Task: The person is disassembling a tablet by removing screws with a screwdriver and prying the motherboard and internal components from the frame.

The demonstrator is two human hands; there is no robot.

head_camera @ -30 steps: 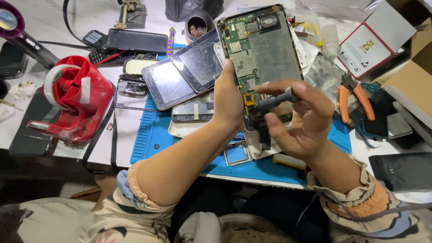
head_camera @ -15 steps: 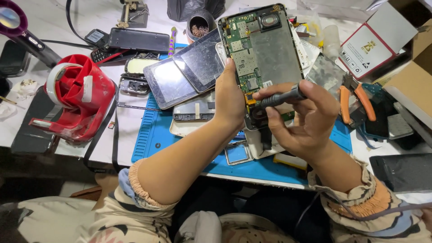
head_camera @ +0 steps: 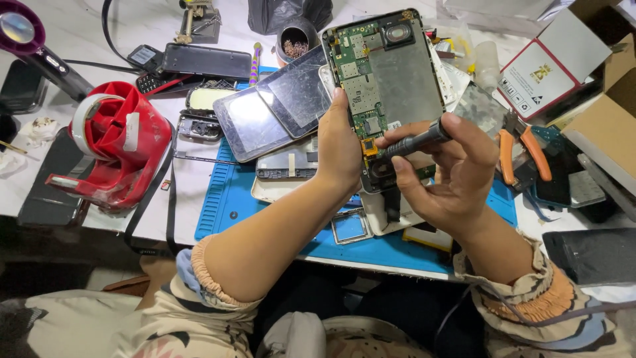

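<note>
An opened phone (head_camera: 391,73) with its green circuit board and silver shield exposed is held upright above the blue work mat (head_camera: 222,199). My left hand (head_camera: 341,146) grips the phone's left edge, thumb along its side. My right hand (head_camera: 457,172) pinches a dark, thin screwdriver (head_camera: 417,140), whose tip rests on the lower part of the board near a small orange component. The phone's bottom end is hidden behind my fingers.
Two detached dark screens (head_camera: 278,109) lie overlapping on the mat behind the phone. A red tape dispenser (head_camera: 116,142) stands at the left. Orange-handled pliers (head_camera: 523,149) and cardboard boxes (head_camera: 596,113) sit at the right. A small cup of screws (head_camera: 296,41) is at the back.
The phone and both hands have shifted slightly; the screwdriver stays on the lower board, with my right fingers turned a little around it.
</note>
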